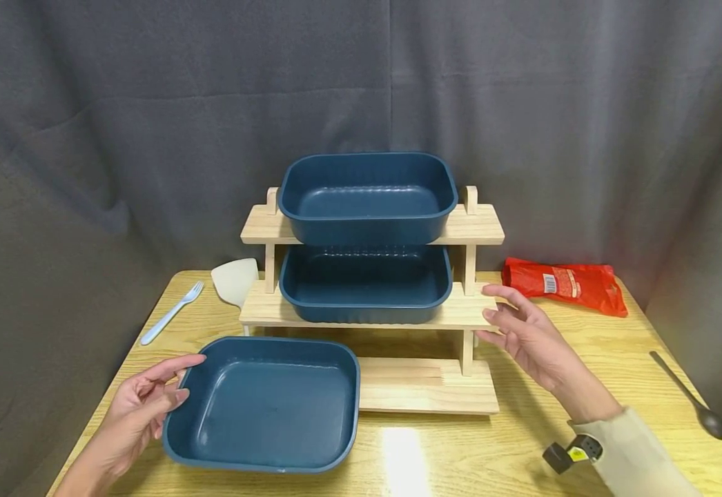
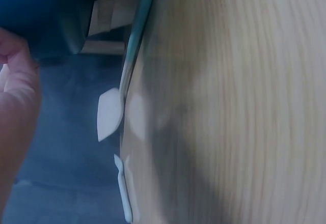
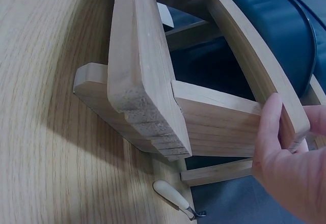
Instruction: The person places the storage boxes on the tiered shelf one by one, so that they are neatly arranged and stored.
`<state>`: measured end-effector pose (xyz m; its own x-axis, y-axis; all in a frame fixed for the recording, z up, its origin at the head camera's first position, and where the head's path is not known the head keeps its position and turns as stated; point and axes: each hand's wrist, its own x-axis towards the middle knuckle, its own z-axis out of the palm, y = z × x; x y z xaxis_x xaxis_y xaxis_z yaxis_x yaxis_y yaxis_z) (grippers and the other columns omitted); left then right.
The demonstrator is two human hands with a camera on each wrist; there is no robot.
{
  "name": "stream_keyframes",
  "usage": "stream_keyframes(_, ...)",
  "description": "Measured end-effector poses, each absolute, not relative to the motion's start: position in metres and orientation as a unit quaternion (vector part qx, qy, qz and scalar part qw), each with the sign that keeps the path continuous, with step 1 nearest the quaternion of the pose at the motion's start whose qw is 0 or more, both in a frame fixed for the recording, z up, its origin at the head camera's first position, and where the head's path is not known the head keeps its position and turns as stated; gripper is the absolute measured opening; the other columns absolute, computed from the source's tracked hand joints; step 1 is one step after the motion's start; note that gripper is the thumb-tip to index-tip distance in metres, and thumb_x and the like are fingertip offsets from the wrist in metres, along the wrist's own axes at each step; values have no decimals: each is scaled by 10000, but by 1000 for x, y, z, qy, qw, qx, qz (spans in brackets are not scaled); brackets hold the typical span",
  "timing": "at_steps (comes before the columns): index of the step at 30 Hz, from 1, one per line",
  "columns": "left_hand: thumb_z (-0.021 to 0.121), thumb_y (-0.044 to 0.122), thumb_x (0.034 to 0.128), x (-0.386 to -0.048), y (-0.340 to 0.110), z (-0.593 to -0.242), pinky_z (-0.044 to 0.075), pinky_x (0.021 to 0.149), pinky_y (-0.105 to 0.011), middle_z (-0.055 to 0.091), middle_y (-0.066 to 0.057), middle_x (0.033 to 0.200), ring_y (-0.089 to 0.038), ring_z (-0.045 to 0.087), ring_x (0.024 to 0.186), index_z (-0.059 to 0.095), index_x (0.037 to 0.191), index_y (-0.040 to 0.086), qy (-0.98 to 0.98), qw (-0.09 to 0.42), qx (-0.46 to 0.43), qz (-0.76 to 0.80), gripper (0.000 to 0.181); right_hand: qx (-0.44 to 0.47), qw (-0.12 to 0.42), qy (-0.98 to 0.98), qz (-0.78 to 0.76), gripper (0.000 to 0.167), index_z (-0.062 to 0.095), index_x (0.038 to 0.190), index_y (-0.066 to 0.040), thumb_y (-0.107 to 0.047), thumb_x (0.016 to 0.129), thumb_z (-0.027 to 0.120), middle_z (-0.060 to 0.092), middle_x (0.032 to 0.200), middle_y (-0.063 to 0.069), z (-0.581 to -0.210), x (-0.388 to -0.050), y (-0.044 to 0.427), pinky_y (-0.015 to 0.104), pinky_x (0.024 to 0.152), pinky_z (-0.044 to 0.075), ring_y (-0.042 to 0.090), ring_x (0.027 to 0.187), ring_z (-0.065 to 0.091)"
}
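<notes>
My left hand (image 1: 140, 407) grips the left rim of a dark blue rectangular plastic bin (image 1: 268, 414), tilted in front of the shelf's left side. In the left wrist view the bin (image 2: 41, 10) is partly cut off. At the right end of the middle tier, my right hand (image 1: 529, 338) holds a three-tier wooden shelf (image 1: 479, 224); its thumb and fingers pinch the board's edge in the right wrist view. One blue bin (image 1: 367, 203) sits on the top tier and another (image 1: 367, 283) on the middle tier. The held bin hides the left part of the bottom tier.
A pale blue fork (image 1: 171, 314) and a white spatula (image 1: 237, 279) lie at the left; the spatula's handle (image 2: 137, 30) is teal. Behind the shelf's right side lies a red packet (image 1: 566, 286). A dark spoon (image 1: 690, 397) is near the table's right edge. Grey curtains (image 1: 212, 103) enclose the table.
</notes>
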<state>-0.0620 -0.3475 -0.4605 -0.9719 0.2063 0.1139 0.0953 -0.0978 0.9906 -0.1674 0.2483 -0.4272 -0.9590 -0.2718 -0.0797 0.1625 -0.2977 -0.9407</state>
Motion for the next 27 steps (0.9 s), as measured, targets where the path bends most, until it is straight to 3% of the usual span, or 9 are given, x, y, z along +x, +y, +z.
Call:
stream_keyframes(7,530,-202,1027,-65,-328,-463,451,445,-154,689,49,1308,-238,291,550,649,1471,-1,669,23,114,734,502,-58,133,573,-806,340,548,1431,-108,3,1113,593,486,1264,72,-428,-168,248,363,979,590,120,1017,689)
stream_keyframes(13,556,-178,1028,-68,-310,-460,456,447,-158,626,71,879,-250,284,560,668,1462,25,666,24,95,740,493,-59,132,570,-809,340,553,1431,-112,6,1114,588,502,1230,69,-429,-167,249,364,975,592,120,1013,696)
stream_keyframes(20,541,-180,1025,-70,-291,-457,467,459,-153,658,70,928,-276,264,565,650,1469,9,655,38,100,748,495,-58,132,571,-808,349,548,1438,-111,3,1112,595,495,1250,77,-428,-167,250,368,975,591,128,1018,699)
stream_keyframes(23,556,-170,1023,-71,-283,-457,462,459,-151,604,78,809,-282,254,568,653,1467,19,655,44,94,749,493,-59,133,570,-809,351,540,1442,-106,7,1114,589,496,1249,79,-428,-167,250,367,976,590,126,1015,698)
stream_keyframes(27,590,-152,1017,-71,-271,-456,456,458,-155,556,82,786,-268,248,563,660,1458,24,657,48,82,748,481,-58,134,569,-810,351,533,1442,-102,9,1114,586,493,1262,79,-428,-167,249,365,977,590,124,1012,699)
